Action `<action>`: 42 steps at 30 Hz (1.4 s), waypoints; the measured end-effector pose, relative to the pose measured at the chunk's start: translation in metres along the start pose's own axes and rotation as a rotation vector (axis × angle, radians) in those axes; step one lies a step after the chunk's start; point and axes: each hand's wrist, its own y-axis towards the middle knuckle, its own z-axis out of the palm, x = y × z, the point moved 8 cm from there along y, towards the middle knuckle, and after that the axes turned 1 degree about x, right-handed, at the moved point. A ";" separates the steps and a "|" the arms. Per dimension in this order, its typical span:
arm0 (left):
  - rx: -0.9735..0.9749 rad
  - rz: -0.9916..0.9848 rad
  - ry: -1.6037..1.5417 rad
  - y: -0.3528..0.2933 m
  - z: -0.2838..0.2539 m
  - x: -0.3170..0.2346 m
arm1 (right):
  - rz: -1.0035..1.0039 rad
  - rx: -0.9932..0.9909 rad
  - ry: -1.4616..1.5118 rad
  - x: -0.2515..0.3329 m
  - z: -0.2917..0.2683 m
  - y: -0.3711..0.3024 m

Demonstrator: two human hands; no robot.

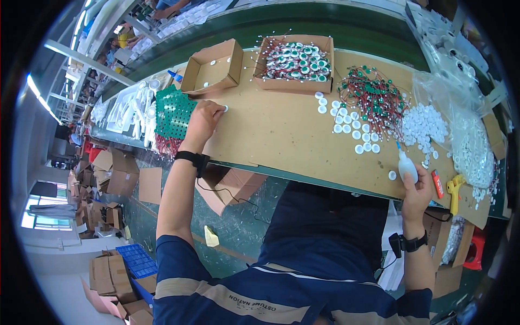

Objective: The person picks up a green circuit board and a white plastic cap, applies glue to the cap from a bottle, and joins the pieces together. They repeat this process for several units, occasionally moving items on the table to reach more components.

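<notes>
My left hand (203, 122) is at the left part of the cardboard-covered table, fingers pinched on a small white round cap (225, 108). Just beside it lie green circuit-board panels (172, 111) with red wires hanging off. Over at the table's right front, my right hand (417, 196) is wrapped round a white squeeze bottle (407, 166), its blue nozzle pointing up and away from me. A single white disc (392, 175) lies left of the bottle. Several more white discs (346, 128) sit in loose rows beyond it, next to a heap of green wired boards (374, 97).
A box of wired green-and-white discs (295, 85) stands at the back, beside a shallow carton (212, 84) holding a few caps. Loose white caps (423, 125), a clear plastic bag (468, 141), a red-orange tube (437, 184) and a yellow glue gun (455, 189) lie at right.
</notes>
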 end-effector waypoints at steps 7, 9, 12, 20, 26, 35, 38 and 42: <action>0.044 -0.121 -0.135 -0.006 0.000 0.008 | 0.002 0.006 0.003 0.000 0.000 0.001; 0.055 -0.167 -0.193 -0.008 0.002 0.013 | 0.001 0.008 0.010 0.002 -0.001 0.002; 0.048 -0.316 -0.256 -0.012 0.004 0.024 | -0.006 0.003 0.021 0.002 -0.002 0.003; 0.071 -0.347 -0.253 -0.012 0.001 0.020 | -0.008 -0.005 0.017 -0.003 -0.005 0.003; 0.056 -0.330 -0.293 -0.012 0.006 0.023 | -0.009 -0.003 -0.002 -0.002 -0.002 0.002; 0.059 -0.377 -0.408 -0.019 0.019 0.008 | -0.010 -0.033 0.008 -0.005 -0.014 0.001; -0.012 -0.217 -0.417 -0.031 0.025 0.006 | -0.030 -0.059 -0.032 -0.001 -0.014 0.004; 0.035 -0.225 -0.445 -0.037 0.027 -0.007 | -0.026 -0.078 -0.096 0.029 0.003 0.012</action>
